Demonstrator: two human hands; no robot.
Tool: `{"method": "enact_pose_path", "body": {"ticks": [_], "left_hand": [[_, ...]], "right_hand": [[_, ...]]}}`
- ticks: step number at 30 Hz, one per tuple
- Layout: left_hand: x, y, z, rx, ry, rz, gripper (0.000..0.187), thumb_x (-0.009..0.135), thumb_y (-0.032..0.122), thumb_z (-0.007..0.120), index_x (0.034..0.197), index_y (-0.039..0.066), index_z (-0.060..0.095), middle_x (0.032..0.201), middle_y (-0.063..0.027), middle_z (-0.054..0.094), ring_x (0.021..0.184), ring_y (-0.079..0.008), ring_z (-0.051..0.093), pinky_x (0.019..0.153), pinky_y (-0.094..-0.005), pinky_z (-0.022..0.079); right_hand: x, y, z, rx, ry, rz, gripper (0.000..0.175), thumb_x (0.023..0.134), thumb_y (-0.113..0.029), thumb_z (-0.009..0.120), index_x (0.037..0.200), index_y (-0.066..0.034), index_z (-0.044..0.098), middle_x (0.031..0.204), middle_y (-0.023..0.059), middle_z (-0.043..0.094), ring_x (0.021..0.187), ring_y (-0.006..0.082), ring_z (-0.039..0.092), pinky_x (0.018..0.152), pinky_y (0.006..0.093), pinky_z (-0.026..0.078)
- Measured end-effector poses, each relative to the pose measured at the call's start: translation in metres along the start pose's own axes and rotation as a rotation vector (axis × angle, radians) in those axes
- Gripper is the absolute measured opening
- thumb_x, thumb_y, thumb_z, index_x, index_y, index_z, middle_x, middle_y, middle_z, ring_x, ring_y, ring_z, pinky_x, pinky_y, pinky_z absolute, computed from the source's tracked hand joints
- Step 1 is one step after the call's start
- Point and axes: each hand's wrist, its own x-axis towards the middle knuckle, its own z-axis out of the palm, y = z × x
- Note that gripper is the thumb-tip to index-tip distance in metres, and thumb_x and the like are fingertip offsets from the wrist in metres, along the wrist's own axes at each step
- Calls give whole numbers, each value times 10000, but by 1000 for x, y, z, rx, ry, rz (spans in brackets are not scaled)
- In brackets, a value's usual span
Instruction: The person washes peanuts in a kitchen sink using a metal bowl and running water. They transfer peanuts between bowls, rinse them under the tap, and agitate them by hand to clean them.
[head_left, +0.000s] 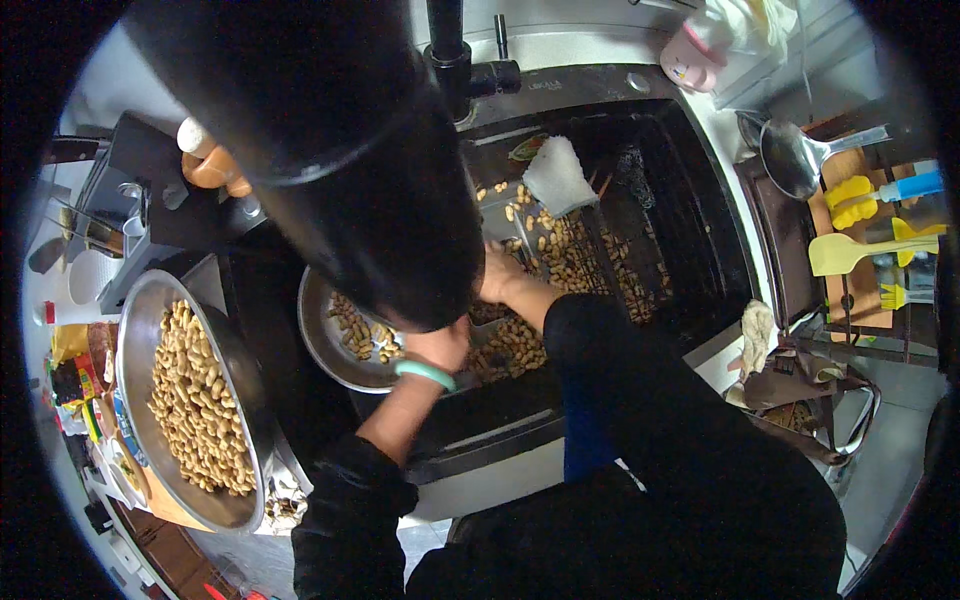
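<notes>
Both my hands are over a black sink (705, 225) strewn with unshelled peanuts (517, 349). My left hand (439, 346), with a pale green bangle at the wrist, is beside the right rim of a metal bowl (310, 330) holding some peanuts; its fingers are partly hidden by a dark object across the view. My right hand (501, 276) reaches down among the peanuts near the sink's middle, its fingertips hidden. What either hand grips cannot be seen. A large metal bowl (135, 352) full of peanuts stands at the left.
A black faucet (450, 64) rises behind the sink. A white sponge-like block (559, 176) lies in the sink's back part. A ladle (795, 161) and a yellow spatula (832, 253) are at the right. A knife block (150, 161) stands at the back left.
</notes>
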Motion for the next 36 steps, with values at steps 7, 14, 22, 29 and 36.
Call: {"method": "enact_pose_path", "body": {"ticks": [7,14,22,29,36], "left_hand": [[0,24,10,98,-697,-68,376,822,363,567,1024,46,588,938,-214,640,870,-394,617,764,-475,495],[-13,21,52,13,-912,-545,561,851,379,496,1304,64,391,1275,-234,479,1151,-419,474,949,-466,407],[-17,23,83,-362,-702,-964,603,890,466,405,1349,88,306,1315,-241,444,1187,-440,431,972,-494,358],[-17,45,93,-467,-520,-1069,540,913,449,396,1312,85,388,1315,-195,465,1160,-408,474,953,-472,384],[-25,12,145,-1286,-426,-1312,446,903,366,430,1197,41,516,1135,-175,578,999,-335,579,798,-440,473]], "right_hand": [[-80,-5,-11,-243,-383,-156,366,765,-286,575,1108,-168,624,1241,108,521,1173,293,467,882,488,443],[-98,13,-38,-222,-79,263,479,789,-329,617,1171,-61,507,1235,175,408,1233,399,327,888,514,432],[-68,28,-20,233,-174,826,757,791,-355,652,1367,-135,212,1433,178,81,1265,529,182,934,602,351],[-99,-5,-25,-8,-659,420,507,858,-374,530,1264,-117,366,1355,170,244,1227,413,271,854,602,358],[-89,4,21,1130,-548,883,378,882,-366,470,1153,-103,472,1233,149,391,1141,337,377,794,555,395]]}}
